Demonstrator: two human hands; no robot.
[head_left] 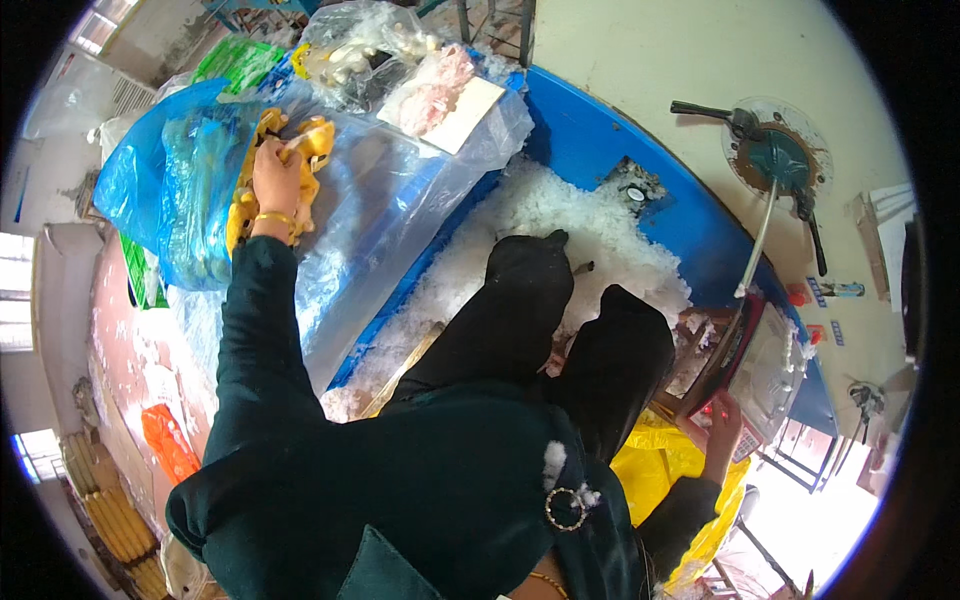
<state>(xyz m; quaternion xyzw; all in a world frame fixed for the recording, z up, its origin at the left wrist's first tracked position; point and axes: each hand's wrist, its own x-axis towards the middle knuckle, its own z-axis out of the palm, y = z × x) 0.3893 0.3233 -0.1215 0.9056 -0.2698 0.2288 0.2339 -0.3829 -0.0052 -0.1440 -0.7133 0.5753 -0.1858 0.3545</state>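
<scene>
My left hand (277,180) is closed on one of several yellow plush pieces with dark marks. These yellow plush pieces (312,145) lie at the mouth of a blue plastic bag (170,150), on clear plastic sheeting (375,200). Low on the right, my right hand (722,425) has bent fingers at the edge of a pinkish flat thing, beside a clear plastic box or bag (770,365). What those fingers grip is partly hidden. Loose white stuffing (520,205) lies around my legs inside a blue trough (570,120).
A pale table (640,60) on the right carries a dark metal fitting with a nozzle (775,155). Behind the blue bag are a pink fluffy bundle (440,85) and a white card (470,115). A yellow bag (655,465) hangs below my right arm; an orange bag (170,440) lies left.
</scene>
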